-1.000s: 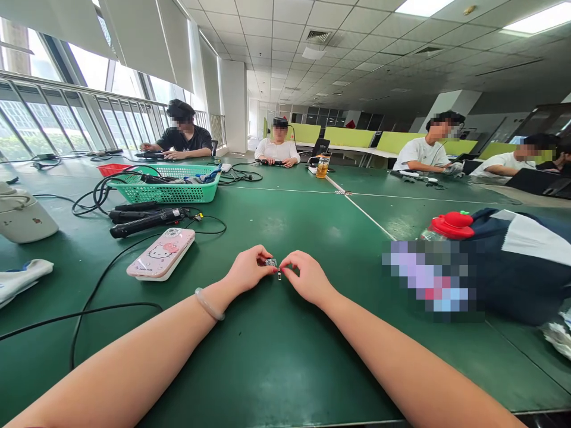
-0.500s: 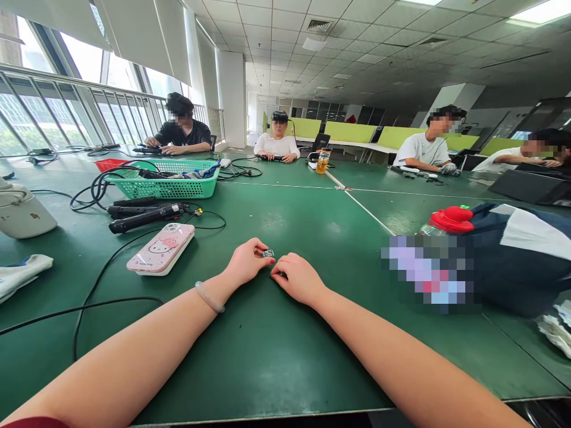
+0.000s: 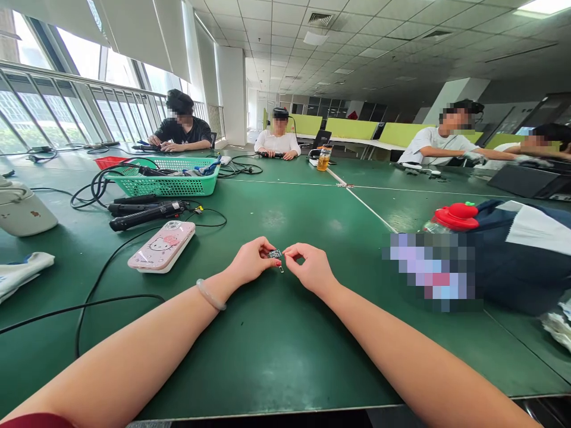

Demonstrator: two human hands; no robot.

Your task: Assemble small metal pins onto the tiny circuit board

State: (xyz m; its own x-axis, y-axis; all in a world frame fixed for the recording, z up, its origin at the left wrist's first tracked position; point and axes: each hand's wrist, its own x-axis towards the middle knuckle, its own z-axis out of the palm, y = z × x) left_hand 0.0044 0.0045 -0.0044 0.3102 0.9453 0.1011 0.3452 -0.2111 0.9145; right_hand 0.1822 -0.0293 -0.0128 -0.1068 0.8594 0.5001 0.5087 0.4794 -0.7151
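My left hand [image 3: 250, 262] rests on the green table [image 3: 276, 333] with its fingers pinched on a tiny dark square part [image 3: 275, 254]. My right hand [image 3: 311, 268] lies just to the right, thumb and forefinger pinched close beside the same part. A small pale sliver [image 3: 281, 268] hangs or lies just below the part, between the two hands. A pale bangle [image 3: 210, 295] circles my left wrist. What the right fingers hold is too small to make out.
A pink phone [image 3: 162, 245] lies left of my hands, with black handheld devices [image 3: 143, 215], cables and a green basket [image 3: 167, 176] behind it. A white kettle [image 3: 22, 208] stands far left. A red-capped bottle [image 3: 450, 219] and dark bag [image 3: 517, 255] sit right. Several people sit across the table.
Half a second ago my right hand was lowered flat to the table beside the part; it has now lifted and pinches at the part again, as one second ago.
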